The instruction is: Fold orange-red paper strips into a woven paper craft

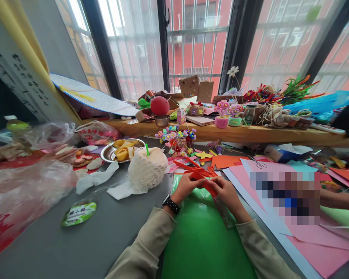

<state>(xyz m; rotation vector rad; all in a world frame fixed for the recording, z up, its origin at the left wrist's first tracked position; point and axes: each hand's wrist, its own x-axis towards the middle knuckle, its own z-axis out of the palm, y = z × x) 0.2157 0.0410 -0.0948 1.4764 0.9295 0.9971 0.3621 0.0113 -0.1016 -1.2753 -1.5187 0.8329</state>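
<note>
My left hand [188, 187], with a dark watch on the wrist, pinches a piece of red-orange paper [209, 188]. Facing it, my right hand [225, 193] grips the same paper, so the fingertips of both nearly meet. The paper looks like a narrow folded strip; its far side is partly hidden by my fingers. Below both hands lies a glossy green sheet [205, 240]. Beneath my right hand, a clear strip [224, 212], perhaps a ruler, rests on the green surface. More red-orange strips [192, 164] lie just beyond my fingers.
To the left stand a netted coconut [149, 167] with a green straw and a metal bowl [106, 153] of banana peels. Pink sheets [317, 242] and scissors [260, 164] lie right, near another person's arm [340, 199]. Crochet flowers [176, 137] stand ahead, before a crowded wooden sill [133, 130].
</note>
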